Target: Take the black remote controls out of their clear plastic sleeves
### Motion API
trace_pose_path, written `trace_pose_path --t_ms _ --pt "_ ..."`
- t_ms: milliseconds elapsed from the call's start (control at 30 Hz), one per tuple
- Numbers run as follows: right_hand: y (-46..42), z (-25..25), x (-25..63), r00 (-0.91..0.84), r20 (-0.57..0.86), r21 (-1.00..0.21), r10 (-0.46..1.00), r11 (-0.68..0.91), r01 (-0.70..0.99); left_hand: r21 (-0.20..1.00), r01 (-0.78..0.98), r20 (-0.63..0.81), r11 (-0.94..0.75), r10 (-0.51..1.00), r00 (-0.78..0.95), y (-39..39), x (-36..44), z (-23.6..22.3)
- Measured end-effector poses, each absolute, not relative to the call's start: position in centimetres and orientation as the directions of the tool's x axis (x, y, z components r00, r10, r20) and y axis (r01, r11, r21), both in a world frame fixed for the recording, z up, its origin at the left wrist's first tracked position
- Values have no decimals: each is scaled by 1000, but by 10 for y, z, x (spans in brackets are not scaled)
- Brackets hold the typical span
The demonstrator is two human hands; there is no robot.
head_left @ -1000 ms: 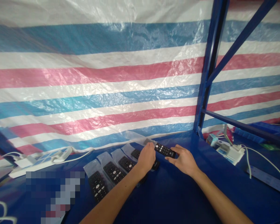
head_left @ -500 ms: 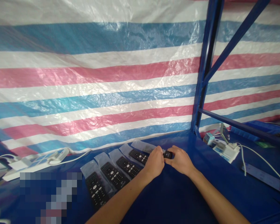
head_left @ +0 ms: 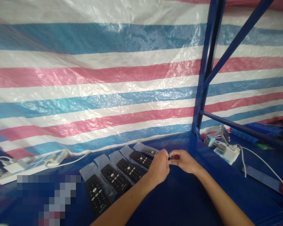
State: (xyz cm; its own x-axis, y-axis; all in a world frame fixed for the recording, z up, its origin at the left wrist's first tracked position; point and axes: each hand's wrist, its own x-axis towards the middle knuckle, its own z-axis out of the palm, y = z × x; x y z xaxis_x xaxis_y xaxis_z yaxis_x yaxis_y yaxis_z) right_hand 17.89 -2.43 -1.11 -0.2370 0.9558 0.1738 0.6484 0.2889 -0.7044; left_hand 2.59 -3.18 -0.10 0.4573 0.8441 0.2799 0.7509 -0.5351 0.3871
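My left hand (head_left: 159,166) is closed around a black remote control (head_left: 151,152) inside a clear plastic bag (head_left: 139,146); the hand hides the remote's near end. Close beside it, my right hand (head_left: 184,162) pinches the bag's near edge between thumb and fingers, just past the remote's end. Several more bagged black remotes lie side by side on the blue table, among them one (head_left: 141,159) next to my left hand, one (head_left: 115,178) further left and the leftmost one (head_left: 96,193), partly behind my left forearm.
A white power strip (head_left: 35,164) with plugs and a cable lies at the left. Behind the blue table (head_left: 179,201) hangs a striped plastic sheet (head_left: 96,94). A blue metal post (head_left: 201,81) stands at the right, with white chargers and cables (head_left: 227,152) beyond it.
The remote has slid into the bag and out of my right fingers' view. My right hand has moved left, close to my left hand, and now pinches the bag's edge.
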Motion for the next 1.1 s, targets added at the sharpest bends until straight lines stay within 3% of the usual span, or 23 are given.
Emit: trace_pose_path --t_ms 100,267,367,467,567,700,867,1100 --pt "-24 -17 172 -149 207 -609 967 247 754 373 716 289 -590 808 514 -47 41 -3" --pt "-23 -12 197 -79 178 -568 981 168 805 363 727 250 -582 813 526 -65 58 -8" --pt "-23 -4 218 -93 152 -596 984 167 785 351 701 214 -621 782 586 -79 51 -13" --pt "-23 0 222 -94 237 -649 967 230 725 271 707 191 -653 756 626 -97 30 -26" --pt "-25 -4 202 -101 277 -593 955 253 764 159 671 269 -724 686 676 -111 1 -47" --pt "-28 -10 169 -179 185 -397 966 241 886 46 612 497 -789 550 671 -119 -29 -73" --pt "-29 -9 160 -138 180 -284 974 186 941 87 590 590 -803 518 619 -122 -35 -77" --pt "-15 -9 191 160 216 -249 963 -104 963 99 578 612 -810 508 606 -121 -32 -78"
